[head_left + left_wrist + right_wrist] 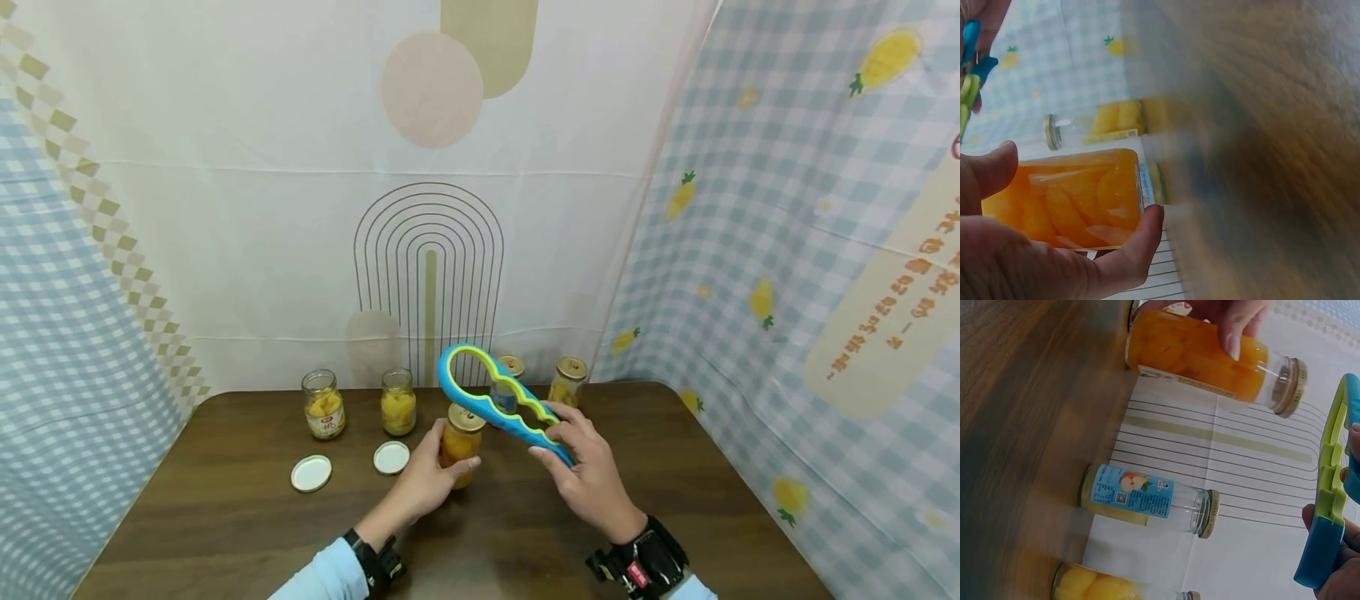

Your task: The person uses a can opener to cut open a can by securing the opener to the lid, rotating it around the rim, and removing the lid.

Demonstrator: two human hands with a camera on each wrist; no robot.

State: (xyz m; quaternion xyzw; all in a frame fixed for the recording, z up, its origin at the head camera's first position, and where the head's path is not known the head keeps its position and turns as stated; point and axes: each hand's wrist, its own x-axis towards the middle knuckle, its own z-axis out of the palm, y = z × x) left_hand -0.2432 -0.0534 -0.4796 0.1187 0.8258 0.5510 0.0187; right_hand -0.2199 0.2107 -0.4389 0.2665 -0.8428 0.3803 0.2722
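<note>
My left hand (pixel 429 477) grips a glass jar of orange fruit pieces (pixel 459 443), its gold lid (pixel 1291 387) on. In the left wrist view the thumb and fingers wrap round the jar's side. My right hand (pixel 591 473) holds a blue and lime-green jar opener (pixel 1329 515) by its handle end. The opener's closed loop points up and left, and in the head view it overlaps the jar's lid area. From the right wrist view the opener is apart from the lid, with a gap between them.
Two lidless jars of yellow fruit (pixel 398 408) stand at the back left; two white-faced lids (pixel 311 473) lie in front of them. Two lidded jars (pixel 568 379) stand at the back right, one blue-labelled. A curtain (pixel 285 250) hangs behind the wooden table (pixel 225 517).
</note>
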